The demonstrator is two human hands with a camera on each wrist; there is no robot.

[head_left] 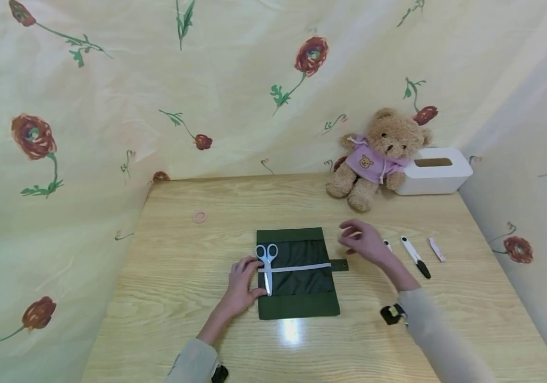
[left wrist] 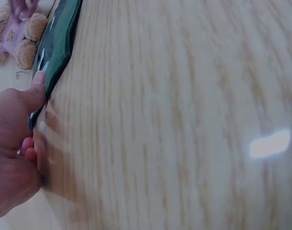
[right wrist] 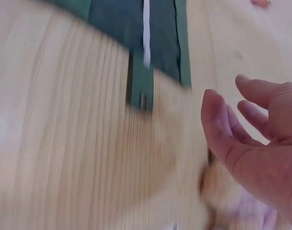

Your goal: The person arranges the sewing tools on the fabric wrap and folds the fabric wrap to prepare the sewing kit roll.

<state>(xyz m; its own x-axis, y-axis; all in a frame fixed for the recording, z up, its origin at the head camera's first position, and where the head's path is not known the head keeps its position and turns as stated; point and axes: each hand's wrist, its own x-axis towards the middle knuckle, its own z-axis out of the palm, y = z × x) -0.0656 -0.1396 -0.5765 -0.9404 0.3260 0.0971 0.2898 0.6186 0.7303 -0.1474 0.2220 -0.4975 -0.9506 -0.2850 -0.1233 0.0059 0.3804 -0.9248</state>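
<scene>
A dark green fabric pouch [head_left: 297, 307] lies unfolded on the wooden table, crossed by a white elastic band [head_left: 302, 267]. Scissors [head_left: 267, 260] with pale handles are tucked under the band along its left side, blades toward the near edge. My left hand [head_left: 242, 284] holds the pouch's left edge, thumb on top near the blade tips; the left wrist view shows the other fingers curled at the edge. Beyond the snap tab [head_left: 339, 265] on the right, my right hand [head_left: 363, 242] hovers with loosely bent fingers and nothing in them, also seen in the right wrist view.
Right of the pouch lie a white tool with a black end [head_left: 415, 258], a small pale pink-white item [head_left: 437, 250] and another white handle [head_left: 387, 244] partly hidden by my right arm. A teddy bear [head_left: 371, 162] leans on a white tissue box [head_left: 438, 181]. A pink ring [head_left: 199, 216] lies back left.
</scene>
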